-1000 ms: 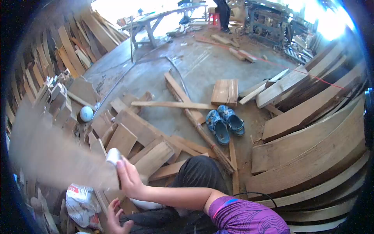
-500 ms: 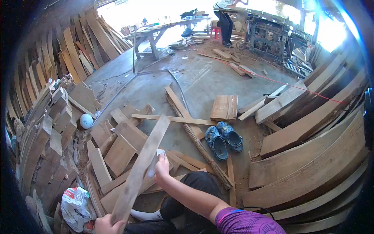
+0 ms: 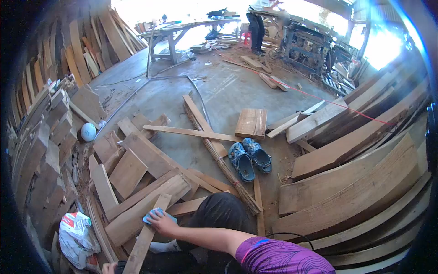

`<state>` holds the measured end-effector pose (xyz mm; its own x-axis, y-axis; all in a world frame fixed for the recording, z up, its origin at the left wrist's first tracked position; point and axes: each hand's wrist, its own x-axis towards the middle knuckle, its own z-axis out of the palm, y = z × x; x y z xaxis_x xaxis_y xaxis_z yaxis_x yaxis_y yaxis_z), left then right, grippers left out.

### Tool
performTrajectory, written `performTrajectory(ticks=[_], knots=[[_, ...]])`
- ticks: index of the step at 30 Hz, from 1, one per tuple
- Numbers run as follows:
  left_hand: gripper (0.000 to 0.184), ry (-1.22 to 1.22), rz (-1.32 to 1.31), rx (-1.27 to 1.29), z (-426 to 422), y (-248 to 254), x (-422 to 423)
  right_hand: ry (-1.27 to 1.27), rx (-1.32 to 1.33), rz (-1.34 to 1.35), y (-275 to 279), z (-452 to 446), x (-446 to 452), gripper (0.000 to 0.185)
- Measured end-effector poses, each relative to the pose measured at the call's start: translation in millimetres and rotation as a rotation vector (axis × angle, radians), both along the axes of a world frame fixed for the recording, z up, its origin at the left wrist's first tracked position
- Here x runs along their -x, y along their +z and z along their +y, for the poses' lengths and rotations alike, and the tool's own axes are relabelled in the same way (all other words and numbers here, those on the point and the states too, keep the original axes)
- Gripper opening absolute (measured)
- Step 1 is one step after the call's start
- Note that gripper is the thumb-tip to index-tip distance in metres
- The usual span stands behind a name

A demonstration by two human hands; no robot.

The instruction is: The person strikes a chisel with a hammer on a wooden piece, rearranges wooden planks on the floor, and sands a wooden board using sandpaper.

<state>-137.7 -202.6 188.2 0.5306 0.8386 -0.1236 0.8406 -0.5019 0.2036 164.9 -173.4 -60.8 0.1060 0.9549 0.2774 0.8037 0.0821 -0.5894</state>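
A narrow wooden board [image 3: 140, 249] slants up from the bottom edge over my legs. On its upper part my right hand [image 3: 163, 223] is closed around a folded blue sheet [image 3: 154, 213], pressed against the wood; it looks like sandpaper. My left hand [image 3: 109, 268] shows only partly at the bottom edge, by the board's near end. It appears closed on that end, but most of its fingers are cut off. Beneath the board's far end lies a wider rough plank [image 3: 150, 208] among other loose pieces.
Wood pieces [image 3: 129, 172] lie ahead, beside blue clogs [image 3: 241, 161]. Curved planks [image 3: 342, 187] are stacked on the right, upright offcuts [image 3: 41, 155] on the left. A plastic bag [image 3: 77, 239] sits near my left side. Farther back, a person [image 3: 256, 32] stands by a machine [image 3: 303, 48].
The board's far end has dropped and drawn nearer to me. My right hand has moved down and left, onto the board with the sheet. My left hand has shifted left, and the view has turned slightly.
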Motion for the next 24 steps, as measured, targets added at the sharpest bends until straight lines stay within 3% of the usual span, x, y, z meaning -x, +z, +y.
performTrajectory(ticks=[1,3,5,7,9,10,11,12,13,15,16,18,19,20,22,23,24], knots=[[0.049,0.054,0.089,0.043,-1,4,-21,-0.043,-0.08,-0.15,0,-11,20,0.043],[0.08,-0.043,-0.112,-0.007,11,-46,-30,0.158,-0.036,-0.005,5,-16,44,0.051],[0.112,-0.039,0.086,0.086,29,-93,-49,0.412,0.006,0.052,25,-29,52,0.055],[0.109,0.095,0.191,0.098,24,-111,-88,0.549,-0.089,0.027,25,-28,51,0.053],[0.103,0.175,0.269,0.019,41,-146,-91,0.706,-0.169,-0.211,12,-6,17,0.058],[0.099,0.23,0.237,0.032,48,-155,-88,0.663,-0.104,-0.105,14,-1,-5,0.057],[0.077,0.173,0.139,-0.042,50,-159,-82,0.519,-0.066,-0.127,1,15,-21,0.052],[0.077,0.171,0.137,-0.041,49,-157,-82,0.392,0.17,0.102,-2,29,-44,0.048],[0.072,0.166,0.145,-0.014,47,-150,-83,0.157,0.087,0.004,-30,38,-56,0.046],[0.066,0.175,0.156,0.01,44,-141,-88,-0.012,0.087,-0.13,-6,29,-66,0.046],[0.067,0.189,0.189,0.014,43,-137,-92,0.085,0.183,-0.199,18,26,-55,0.046],[0.067,0.204,0.216,0.032,43,-140,-94,0.331,0.277,0.804,0,23,-5,0.048],[0.066,0.204,0.222,-0.009,43,-145,-92,0.449,-0.025,0.08,13,6,19,0.055],[0.064,0.203,0.228,-0.048,43,-150,-91,0.619,-0.15,-0.022,-9,3,40,0.06],[0.063,0.219,0.212,-0.022,44,-155,-91,0.815,-0.089,-0.038,19,-8,30,0.062],[0.064,0.217,0.219,-0.009,46,-153,-93,0.901,-0.193,-0.093,9,6,10,0.06],[0.059,0.201,0.219,-0.026,44,-147,-97,0.856,-0.222,-0.091,-5,18,-6,0.058]])
